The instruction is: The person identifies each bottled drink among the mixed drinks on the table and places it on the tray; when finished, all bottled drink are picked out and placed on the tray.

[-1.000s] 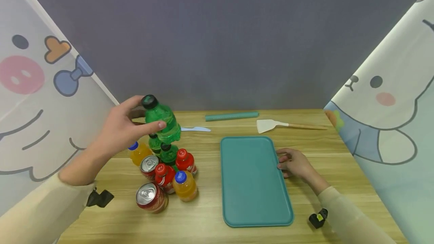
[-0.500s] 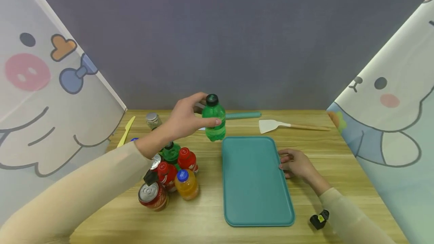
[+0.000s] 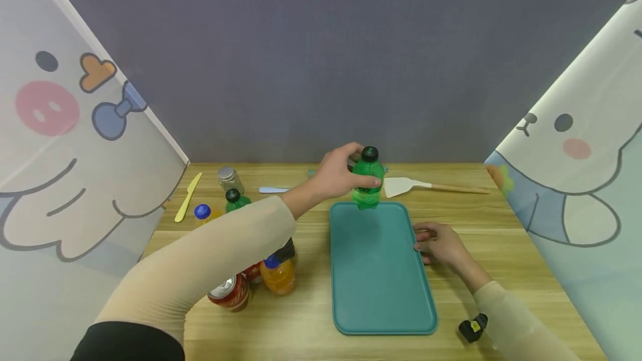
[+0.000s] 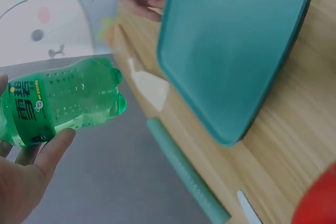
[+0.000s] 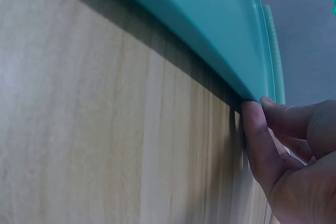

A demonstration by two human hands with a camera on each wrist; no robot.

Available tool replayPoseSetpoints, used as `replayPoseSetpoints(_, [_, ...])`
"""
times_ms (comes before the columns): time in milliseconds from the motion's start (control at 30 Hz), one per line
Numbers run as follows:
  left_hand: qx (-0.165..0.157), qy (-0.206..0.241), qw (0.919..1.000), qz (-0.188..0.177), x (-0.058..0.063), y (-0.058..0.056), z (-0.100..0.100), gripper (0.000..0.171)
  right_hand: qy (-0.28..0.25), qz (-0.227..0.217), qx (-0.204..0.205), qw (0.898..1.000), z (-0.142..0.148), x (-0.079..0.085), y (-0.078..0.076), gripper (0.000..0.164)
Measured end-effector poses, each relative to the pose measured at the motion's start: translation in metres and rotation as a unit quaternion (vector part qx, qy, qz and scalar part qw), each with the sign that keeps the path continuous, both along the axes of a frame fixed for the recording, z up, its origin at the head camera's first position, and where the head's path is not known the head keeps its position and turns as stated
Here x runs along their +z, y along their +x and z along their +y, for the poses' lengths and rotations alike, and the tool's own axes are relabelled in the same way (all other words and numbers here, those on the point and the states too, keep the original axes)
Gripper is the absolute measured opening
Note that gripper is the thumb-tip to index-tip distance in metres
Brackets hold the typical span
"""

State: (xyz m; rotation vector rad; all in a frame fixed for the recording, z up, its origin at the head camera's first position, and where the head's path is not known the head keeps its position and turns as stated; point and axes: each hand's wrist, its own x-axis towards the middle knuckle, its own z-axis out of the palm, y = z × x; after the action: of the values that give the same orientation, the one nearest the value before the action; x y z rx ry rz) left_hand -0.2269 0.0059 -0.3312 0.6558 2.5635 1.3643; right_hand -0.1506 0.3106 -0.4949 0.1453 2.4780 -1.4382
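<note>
My left hand (image 3: 336, 174) grips a green soda bottle (image 3: 367, 183) with a black cap, held upright in the air over the far edge of the teal tray (image 3: 383, 277). In the left wrist view, thumb and fingers wrap the dark label of the bottle (image 4: 79, 98), and its lobed base hangs free. At the tray's right side, my right hand (image 3: 441, 247) pinches the rim. The right wrist view has the thumb and forefinger of this hand (image 5: 294, 156) meeting at the tray's edge (image 5: 231, 82). The tray's surface bears nothing.
Left of the tray, my sleeve partly covers a cluster of drinks, including an orange juice bottle (image 3: 278, 278), a soda can (image 3: 230, 293) and another green bottle (image 3: 236, 200). Behind lie a jar (image 3: 230, 180), a yellow knife (image 3: 188, 196), a blue knife (image 3: 273, 189) and a spatula (image 3: 398, 186).
My left hand has carried the green bottle rightward from above the drinks cluster to over the tray's far edge, its tilt straightening to upright. My right hand has stayed at the tray's rim.
</note>
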Motion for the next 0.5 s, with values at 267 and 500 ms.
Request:
replayPoseSetpoints(267, [0.002,-0.016,0.9998,-0.01,-0.035,-0.006,0.038,0.059,0.003,-0.007,0.002,1.0,0.001,0.0,0.0,0.052])
replayPoseSetpoints(500, [0.01,-0.033,0.9994,-0.007,-0.063,-0.01,0.068,0.061,0.0,-0.007,0.002,1.0,0.0,0.001,-0.001,0.051])
